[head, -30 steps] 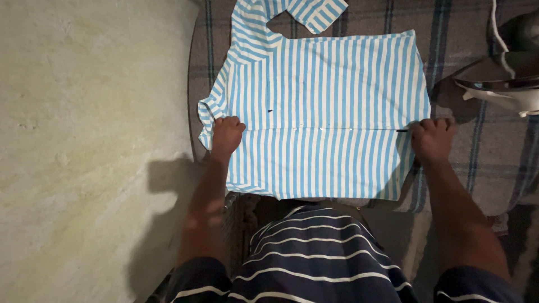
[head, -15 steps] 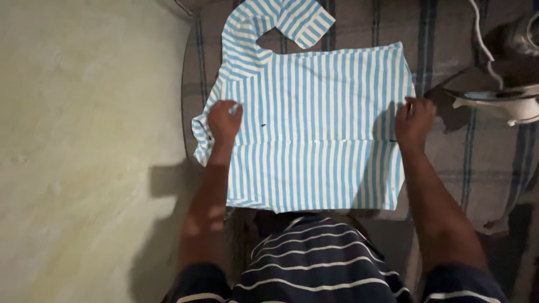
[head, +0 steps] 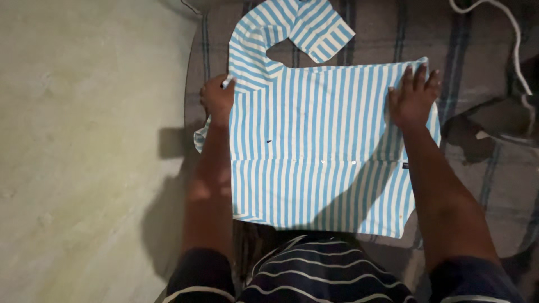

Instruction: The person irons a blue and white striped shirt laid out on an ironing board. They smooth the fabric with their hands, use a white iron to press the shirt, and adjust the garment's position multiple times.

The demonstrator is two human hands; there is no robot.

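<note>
Left hand pinches the striped shirt; right hand presses it, fingers spread, white cord beyond on plaid blanket.

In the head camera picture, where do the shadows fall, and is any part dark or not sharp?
Head view: the arms cast shadows on the striped shirt below the right hand and on the pale floor beside the left hand; the right edge is dim, the picture slightly soft.
</note>
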